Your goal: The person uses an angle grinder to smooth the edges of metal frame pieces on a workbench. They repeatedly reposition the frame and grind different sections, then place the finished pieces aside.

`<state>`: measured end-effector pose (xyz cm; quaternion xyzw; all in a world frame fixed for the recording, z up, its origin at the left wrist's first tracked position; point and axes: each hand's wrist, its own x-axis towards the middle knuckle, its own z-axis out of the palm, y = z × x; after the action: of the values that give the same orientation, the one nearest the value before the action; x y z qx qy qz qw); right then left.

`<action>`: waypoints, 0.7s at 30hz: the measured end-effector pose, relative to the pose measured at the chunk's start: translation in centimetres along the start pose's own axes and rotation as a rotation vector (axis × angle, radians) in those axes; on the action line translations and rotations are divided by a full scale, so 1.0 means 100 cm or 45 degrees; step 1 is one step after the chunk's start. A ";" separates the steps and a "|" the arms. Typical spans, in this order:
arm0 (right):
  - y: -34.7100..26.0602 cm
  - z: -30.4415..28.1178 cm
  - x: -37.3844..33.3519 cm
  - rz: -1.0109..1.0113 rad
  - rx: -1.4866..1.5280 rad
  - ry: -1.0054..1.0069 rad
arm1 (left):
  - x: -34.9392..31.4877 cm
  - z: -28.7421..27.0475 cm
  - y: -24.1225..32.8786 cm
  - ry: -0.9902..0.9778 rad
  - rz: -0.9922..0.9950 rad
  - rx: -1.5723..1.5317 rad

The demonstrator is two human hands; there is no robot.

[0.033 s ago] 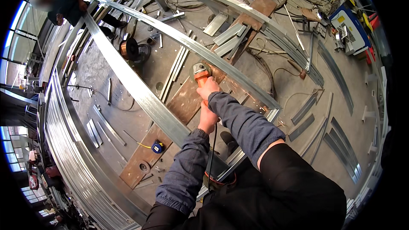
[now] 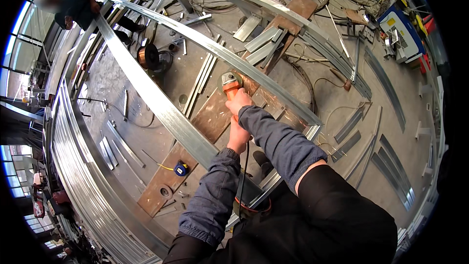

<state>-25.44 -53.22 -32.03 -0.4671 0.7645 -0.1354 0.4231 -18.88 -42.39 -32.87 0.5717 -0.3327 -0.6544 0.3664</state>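
Note:
Both hands hold an orange angle grinder [image 2: 231, 83] with a metal head, its disc against or very near the edge of a long galvanized steel profile [image 2: 215, 49]. My right hand [image 2: 239, 100] wraps round the body just behind the head. Closer to me, my left hand [image 2: 238, 136] grips the rear end, where a black cord [image 2: 244, 166] hangs down. Sparks [image 2: 288, 110] spray off to the right along the profile. The exact contact of the disc is hidden by the tool head.
A second wide steel profile [image 2: 146, 83] runs at my left toward a person [image 2: 80, 7] at the far left. On a brown board [image 2: 171, 166] lies a blue tape measure [image 2: 181, 168]. Cut metal strips [image 2: 347, 146], a copper wire spool [image 2: 147, 56] and cables litter the floor.
More sparks show now, reaching farther right past the profile toward the cut strips on the floor. My hands and the grinder stay almost in the same place.

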 end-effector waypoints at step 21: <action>0.010 -0.016 -0.017 -0.079 -0.109 -0.184 | -0.027 0.035 0.001 0.209 -0.039 -0.119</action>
<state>-26.86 -51.57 -30.74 -0.5168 0.7223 -0.0815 0.4523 -22.13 -40.04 -30.96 0.6107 -0.2620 -0.6257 0.4086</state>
